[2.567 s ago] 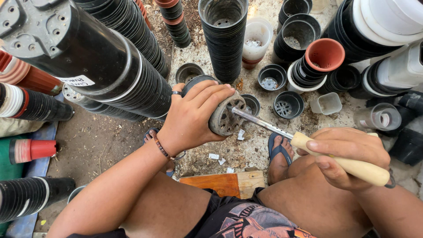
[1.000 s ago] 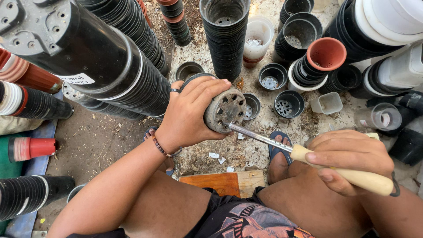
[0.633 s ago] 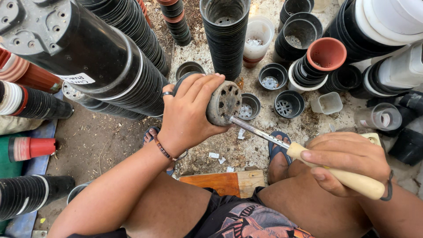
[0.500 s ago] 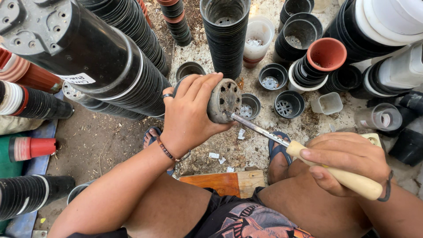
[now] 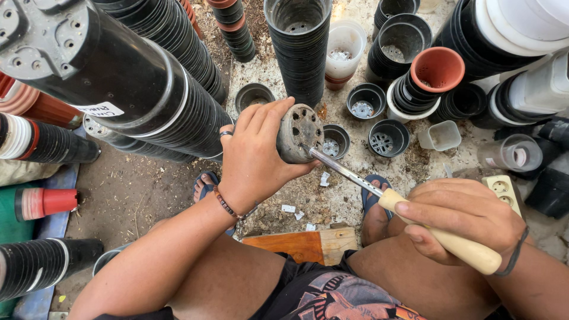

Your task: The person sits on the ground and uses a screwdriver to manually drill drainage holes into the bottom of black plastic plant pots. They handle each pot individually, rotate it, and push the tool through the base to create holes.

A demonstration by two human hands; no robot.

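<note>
- Head view: a small grey plastic plant pot point(image 5: 298, 133) with a perforated base is held on its side by the left hand point(image 5: 258, 155), whose fingers are wrapped tightly round the pot's wall, so that the base is turned toward the right.
- The pot is kept above the sandy ground, just in front of a tall stack of black plastic pots point(image 5: 299, 41) and above a small black pot point(image 5: 335, 140) standing on the ground.
- A soldering iron with a pale wooden handle and a metal shaft point(image 5: 415, 222) is gripped by the right hand point(image 5: 465, 219); the fingers are closed firmly round the handle.
- The tip of the shaft is pressed against the lower edge of the pot's base.
- A beaded bracelet point(image 5: 225, 202) is worn on the left wrist, and a dark band is seen on the right wrist.
- A large leaning stack of black plastic pots point(image 5: 118, 89) is seen to the left of the held pot.
- A terracotta-coloured pot point(image 5: 437, 69) is set on top of a stack of black pots to the right.
- A wooden block point(image 5: 302, 244) is placed on the ground between the knees.
- A cream socket strip point(image 5: 504, 191) is partly covered by the right hand.
- Blue sandals point(image 5: 207, 184) are worn on the feet.
</note>
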